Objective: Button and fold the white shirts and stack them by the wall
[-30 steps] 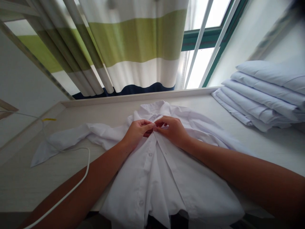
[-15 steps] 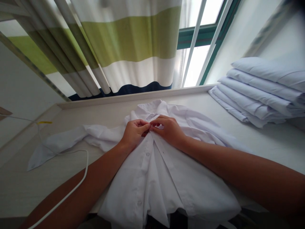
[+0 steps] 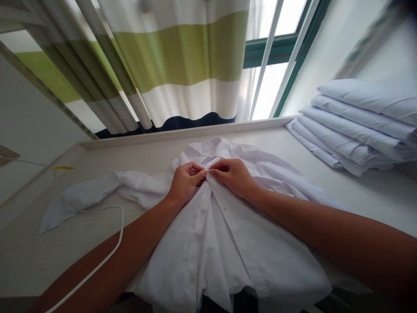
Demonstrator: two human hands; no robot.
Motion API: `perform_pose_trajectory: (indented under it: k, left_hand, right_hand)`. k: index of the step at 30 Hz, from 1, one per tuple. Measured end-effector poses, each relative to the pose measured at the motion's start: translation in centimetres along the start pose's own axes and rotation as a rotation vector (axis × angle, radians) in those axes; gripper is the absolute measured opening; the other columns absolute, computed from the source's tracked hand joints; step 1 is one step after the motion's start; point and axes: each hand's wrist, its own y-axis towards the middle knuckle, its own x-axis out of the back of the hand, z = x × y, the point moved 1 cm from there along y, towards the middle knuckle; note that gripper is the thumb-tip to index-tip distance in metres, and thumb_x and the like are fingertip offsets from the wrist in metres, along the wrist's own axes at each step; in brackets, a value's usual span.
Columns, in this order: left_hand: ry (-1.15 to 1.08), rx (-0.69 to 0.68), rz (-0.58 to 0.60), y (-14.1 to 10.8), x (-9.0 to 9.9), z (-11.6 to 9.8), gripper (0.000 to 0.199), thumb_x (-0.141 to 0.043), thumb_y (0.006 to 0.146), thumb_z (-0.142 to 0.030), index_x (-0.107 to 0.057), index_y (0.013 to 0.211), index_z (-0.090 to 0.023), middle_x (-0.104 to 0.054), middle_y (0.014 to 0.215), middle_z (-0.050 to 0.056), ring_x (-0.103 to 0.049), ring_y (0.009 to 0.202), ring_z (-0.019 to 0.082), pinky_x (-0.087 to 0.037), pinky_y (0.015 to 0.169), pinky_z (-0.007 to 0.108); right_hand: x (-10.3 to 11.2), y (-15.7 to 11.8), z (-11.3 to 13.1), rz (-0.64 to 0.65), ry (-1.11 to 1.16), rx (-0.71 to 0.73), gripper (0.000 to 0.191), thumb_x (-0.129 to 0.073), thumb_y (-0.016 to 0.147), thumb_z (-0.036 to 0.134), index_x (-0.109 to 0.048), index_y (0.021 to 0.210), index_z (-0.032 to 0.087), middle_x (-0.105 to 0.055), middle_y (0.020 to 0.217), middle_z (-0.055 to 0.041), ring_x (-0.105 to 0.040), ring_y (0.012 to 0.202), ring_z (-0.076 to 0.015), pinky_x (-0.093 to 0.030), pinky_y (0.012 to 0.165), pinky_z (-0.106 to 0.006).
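Head view: white shirt [image 3: 276, 252] lies centre to 6 o'clock on table [image 3: 140, 154], its front parted below the hands. Raised rim [image 3: 182, 135] bounds the table at 12; folded white stack [image 3: 355, 130] inside, toward 3. Left hand [image 3: 184, 181] and right hand [image 3: 237, 177]: fingers nearly closed, pinching the shirt front at centre.

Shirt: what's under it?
The shirt lies on the table, which shows around it. Past the hem are dark patches, too unclear to identify. Whatever is beneath its body and sleeves is covered and can't be seen.
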Motion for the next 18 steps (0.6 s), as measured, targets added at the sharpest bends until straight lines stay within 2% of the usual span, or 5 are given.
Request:
perform_pose_trajectory:
  k: [6, 18]
  left_hand:
    - [0.027, -0.005, -0.012, -0.09, -0.11, -0.09, 0.037, -0.089, 0.063, -0.040, -0.062, 0.073, -0.016, -0.070, 0.066, 0.000, -0.063, 0.059, 0.012, -0.052, 0.059, 0.024]
    - [0.078, -0.007, 0.016, -0.25, -0.11, 0.00, 0.036, -0.087, 0.067, -0.042, -0.063, 0.076, -0.017, -0.072, 0.070, 0.002, -0.066, 0.063, 0.014, -0.054, 0.063, 0.026]
  right_hand:
    - [0.05, 0.28, -0.16, 0.036, 0.072, -0.090, 0.010, -0.071, 0.079, 0.022, -0.080, 0.080, 0.018, -0.079, 0.081, -0.0032, -0.071, 0.078, -0.0198, -0.051, 0.074, -0.029]
    - [0.16, 0.50, -0.24, 0.085, 0.156, -0.140, 0.013, -0.070, 0.076, 0.019, -0.082, 0.080, 0.017, -0.079, 0.080, -0.0025, -0.070, 0.079, -0.0191, -0.051, 0.074, -0.027]
